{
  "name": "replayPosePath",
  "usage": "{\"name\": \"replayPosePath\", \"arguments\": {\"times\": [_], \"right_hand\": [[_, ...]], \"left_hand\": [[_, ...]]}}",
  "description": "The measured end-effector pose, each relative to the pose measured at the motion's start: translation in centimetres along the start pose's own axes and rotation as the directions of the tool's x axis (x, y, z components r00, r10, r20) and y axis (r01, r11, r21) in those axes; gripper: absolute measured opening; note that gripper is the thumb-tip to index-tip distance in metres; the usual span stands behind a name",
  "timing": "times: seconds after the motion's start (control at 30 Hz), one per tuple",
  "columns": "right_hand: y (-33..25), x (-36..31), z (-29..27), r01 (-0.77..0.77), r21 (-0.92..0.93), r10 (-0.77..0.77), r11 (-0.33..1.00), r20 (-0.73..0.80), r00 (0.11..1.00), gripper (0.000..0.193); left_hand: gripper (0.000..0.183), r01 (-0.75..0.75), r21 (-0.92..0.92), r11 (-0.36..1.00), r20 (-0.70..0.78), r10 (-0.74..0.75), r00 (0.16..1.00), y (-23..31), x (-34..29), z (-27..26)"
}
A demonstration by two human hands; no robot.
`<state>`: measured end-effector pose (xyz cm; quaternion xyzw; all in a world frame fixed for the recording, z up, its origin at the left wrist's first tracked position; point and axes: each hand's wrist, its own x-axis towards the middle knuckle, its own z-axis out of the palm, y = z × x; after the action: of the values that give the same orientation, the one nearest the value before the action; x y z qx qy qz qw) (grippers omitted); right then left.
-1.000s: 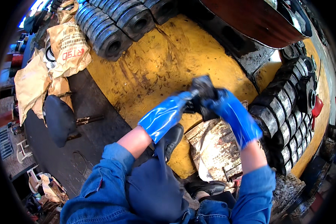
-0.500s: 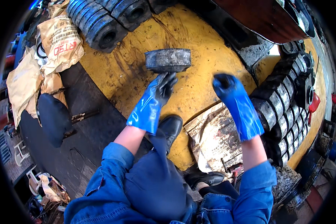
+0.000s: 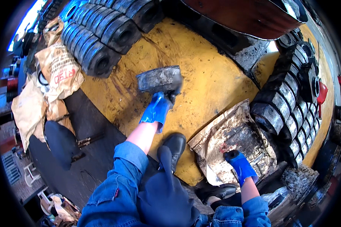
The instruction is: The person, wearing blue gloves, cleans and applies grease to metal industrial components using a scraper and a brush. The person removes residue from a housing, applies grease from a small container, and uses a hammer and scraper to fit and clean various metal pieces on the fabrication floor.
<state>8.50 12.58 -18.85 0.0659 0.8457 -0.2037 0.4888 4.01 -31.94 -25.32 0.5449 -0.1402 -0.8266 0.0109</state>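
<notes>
My left hand [image 3: 157, 109], in a blue glove with dark fingers, grips the near side of a thick, grimy grey metal block [image 3: 159, 79] with a curved edge. The block hangs tilted over the yellow surface [image 3: 201, 75], and part of my fingers is hidden behind it. To the right and closer to me, my right hand [image 3: 241, 166] is curled above a stained paper sack [image 3: 212, 140]. Its fingers are closed, but what they hold, if anything, does not show.
Rows of similar blocks with round holes [image 3: 91, 49] stand at the far left, and more are stacked [image 3: 288, 102] on the right. A curved reddish-brown metal piece [image 3: 246, 19] lies at the back. Crumpled paper bags [image 3: 58, 64] and a dark round stool seat [image 3: 58, 143] are on the left.
My right hand has dropped down toward me, over the stained sack. The block in my left hand has moved left and slightly nearer and has tilted. My view has shifted a little.
</notes>
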Motion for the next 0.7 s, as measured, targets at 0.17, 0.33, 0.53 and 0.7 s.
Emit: {"name": "replayPosePath", "arguments": {"times": [0.17,0.33,0.53,0.7], "right_hand": [[6.0,6.0,5.8,0.132,0.287,-0.13,0.949,-0.028,0.991,0.018],[9.0,8.7,8.0,0.159,0.449,-0.186,0.879,0.017,0.982,0.022],[5.5,6.8,6.0,0.168,0.011,-0.168,0.986,-0.001,0.986,0.024],[10.7,7.4,8.1,0.11,0.491,-0.097,0.864,-0.052,0.994,0.024]], "left_hand": [[0.034,-0.021,-0.129,0.991,0.181,0.044,0.983,-0.2,-1.6,3.4],[0.024,-0.036,-0.404,0.914,0.213,0.132,0.968,2.4,2.5,8.4],[0.02,-0.021,-0.504,0.864,0.155,0.115,0.981,9.7,7.4,15.7],[0.024,0.011,-0.405,0.914,0.341,0.14,0.929,12.7,12.5,19.9]]}}
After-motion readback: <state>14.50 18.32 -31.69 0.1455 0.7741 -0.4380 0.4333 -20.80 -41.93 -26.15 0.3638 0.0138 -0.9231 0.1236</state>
